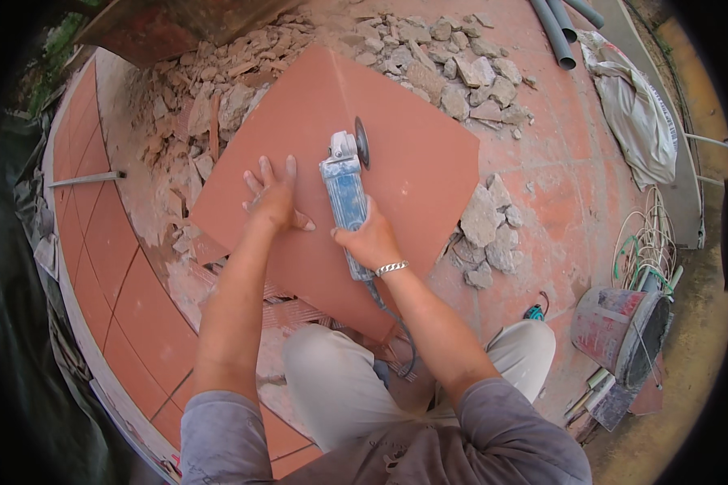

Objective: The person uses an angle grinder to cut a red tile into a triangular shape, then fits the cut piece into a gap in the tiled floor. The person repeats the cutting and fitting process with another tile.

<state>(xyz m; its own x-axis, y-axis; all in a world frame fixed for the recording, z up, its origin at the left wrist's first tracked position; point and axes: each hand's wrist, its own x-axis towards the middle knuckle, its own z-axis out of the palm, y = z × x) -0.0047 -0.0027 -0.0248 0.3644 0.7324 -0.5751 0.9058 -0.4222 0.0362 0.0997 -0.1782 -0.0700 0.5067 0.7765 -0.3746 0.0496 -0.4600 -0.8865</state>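
Note:
A large square terracotta tile (412, 210) lies turned cornerwise in front of my knees, resting over rubble and broken tile. My left hand (275, 198) presses on the tile's left part, its fingers spread. In my right hand (370, 238) is a blue angle grinder (344, 190), with my fingers wrapped round its body. The grinder's thin dark disc (361, 143) stands on edge at the tile's upper middle; whether it touches the surface I cannot tell. A pale line runs from near the disc toward the tile's far corner. The grinder's cord hangs down past my right wrist.
Broken concrete (469, 73) is heaped beyond the tile, with more chunks (489, 226) at its right. Laid tiles (121, 267) curve along the left. Grey pipes (554, 32), a white sack (629, 109), coiled cable (647, 242) and a tipped bucket (611, 327) lie at the right.

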